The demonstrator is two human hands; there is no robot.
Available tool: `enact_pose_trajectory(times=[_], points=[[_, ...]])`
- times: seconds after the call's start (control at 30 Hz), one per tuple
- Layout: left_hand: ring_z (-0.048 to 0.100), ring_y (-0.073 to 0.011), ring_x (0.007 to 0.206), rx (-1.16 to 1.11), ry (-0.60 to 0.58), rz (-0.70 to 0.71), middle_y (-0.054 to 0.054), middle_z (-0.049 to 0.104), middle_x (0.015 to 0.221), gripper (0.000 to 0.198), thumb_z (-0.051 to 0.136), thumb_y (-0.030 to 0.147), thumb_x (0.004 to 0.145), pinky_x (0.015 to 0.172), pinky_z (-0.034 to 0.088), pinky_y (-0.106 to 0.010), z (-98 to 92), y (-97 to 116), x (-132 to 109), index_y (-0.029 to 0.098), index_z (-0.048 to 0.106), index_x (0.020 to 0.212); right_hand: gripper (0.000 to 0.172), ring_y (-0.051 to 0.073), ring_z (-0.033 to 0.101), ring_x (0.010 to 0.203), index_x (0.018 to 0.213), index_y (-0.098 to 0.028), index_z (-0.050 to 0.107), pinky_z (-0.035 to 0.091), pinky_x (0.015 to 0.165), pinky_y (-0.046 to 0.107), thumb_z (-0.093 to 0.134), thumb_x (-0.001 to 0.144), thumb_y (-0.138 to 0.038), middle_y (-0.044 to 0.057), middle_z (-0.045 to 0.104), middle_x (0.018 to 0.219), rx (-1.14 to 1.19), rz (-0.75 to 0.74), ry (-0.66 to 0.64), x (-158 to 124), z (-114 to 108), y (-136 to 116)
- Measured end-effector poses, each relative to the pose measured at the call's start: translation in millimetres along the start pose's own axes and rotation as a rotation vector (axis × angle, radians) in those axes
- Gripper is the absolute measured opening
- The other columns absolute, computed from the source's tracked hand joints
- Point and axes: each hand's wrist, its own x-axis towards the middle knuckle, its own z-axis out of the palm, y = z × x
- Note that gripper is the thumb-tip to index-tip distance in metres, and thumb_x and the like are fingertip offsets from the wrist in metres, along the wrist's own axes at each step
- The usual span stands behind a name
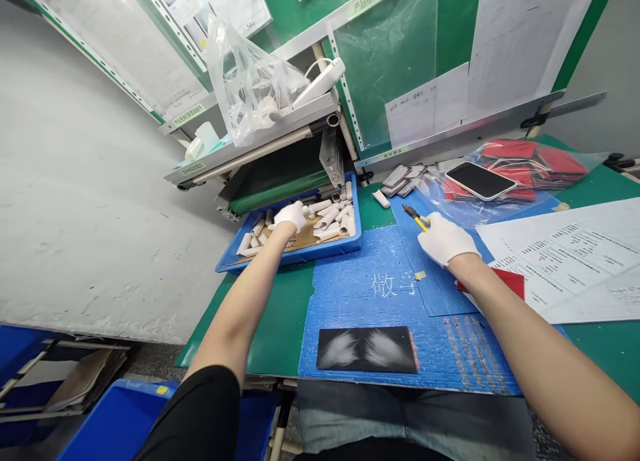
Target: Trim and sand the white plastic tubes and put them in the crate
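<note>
- The fingers of the right hand [447, 241] were closed around the yellow-handled pliers [421, 225], whose tip was pointed away from the body; the left hand [290, 217] was placed among the white pieces [329, 219], and whether one was gripped by its fingers could not be told.
- The green surface [280, 314] was partly covered by a blue sheet [350, 281].
- The blue tray [325, 249] was set on the left of the surface; most white pieces were contained in it, bunched toward its right end.
- The black strip [367, 349] was laid flat on the sheet's near edge, marked by two pale smudges.
- The pliers were judged stiff and fairly weighty, best held by the handles.
- The white pieces, seen as hollow, were judged light, rigid and somewhat slippery under gloves, best taken around the middle, clear of the thin ends.
</note>
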Motion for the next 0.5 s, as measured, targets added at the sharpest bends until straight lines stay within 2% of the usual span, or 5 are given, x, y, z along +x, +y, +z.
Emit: enact_pose_trajectory(times=[0.1, 0.17, 0.27, 0.37, 0.5], points=[[0.07, -0.029, 0.118, -0.127, 0.18, 0.043, -0.013, 0.076, 0.12, 0.024, 0.067, 0.034, 0.099, 0.105, 0.054, -0.043, 9.2, 5, -48, 0.02, 0.066, 0.119, 0.048, 0.029, 0.071, 0.101, 0.145, -0.027, 0.058, 0.048, 0.079, 0.036, 0.052, 0.098, -0.034, 0.011, 0.071, 0.13, 0.012, -0.228, 0.162, -33, 3, -22], [0.07, -0.0225, 0.119, -0.219, 0.248, 0.138, -0.009, 0.074, 0.128, 0.026, 0.062, 0.038, 0.104, 0.108, 0.054, -0.036, 28.0, 16, -85, 0.021, 0.065, 0.123, 0.052, 0.026, 0.069, 0.095, 0.149, -0.03, 0.058, 0.044, 0.073, 0.034, 0.054, 0.097, -0.031, 0.009, 0.071, 0.122, -0.051, -0.396, 0.254, -58, 9, -38], [0.072, -0.0178, 0.106, -0.418, 0.378, 0.309, -0.005, 0.076, 0.113, 0.023, 0.064, 0.042, 0.104, 0.101, 0.056, -0.03, 63.3, 39, -129, 0.021, 0.069, 0.111, 0.059, 0.025, 0.065, 0.095, 0.155, -0.029, 0.056, 0.04, 0.072, 0.033, 0.057, 0.095, -0.026, 0.008, 0.069, 0.11, -0.173, -0.596, 0.34, -88, 21, -57], [0.074, -0.0157, 0.095, -0.624, 0.558, 0.438, -0.005, 0.077, 0.104, 0.017, 0.066, 0.034, 0.104, 0.091, 0.058, -0.028, 91.9, 54, -149, 0.02, 0.071, 0.11, 0.061, 0.026, 0.062, 0.091, 0.157, -0.029, 0.054, 0.036, 0.071, 0.034, 0.058, 0.097, -0.027, 0.008, 0.068, 0.102, -0.263, -0.688, 0.377, -100, 31, -64], [0.075, -0.0157, 0.098, -0.609, 0.652, 0.511, -0.006, 0.078, 0.107, 0.019, 0.071, 0.023, 0.1, 0.092, 0.059, -0.027, 110.6, 56, -152, 0.019, 0.072, 0.118, 0.059, 0.026, 0.059, 0.083, 0.16, -0.03, 0.052, 0.029, 0.067, 0.036, 0.055, 0.102, -0.031, 0.008, 0.066, 0.095, -0.37, -0.688, 0.393, -100, 38, -66]])
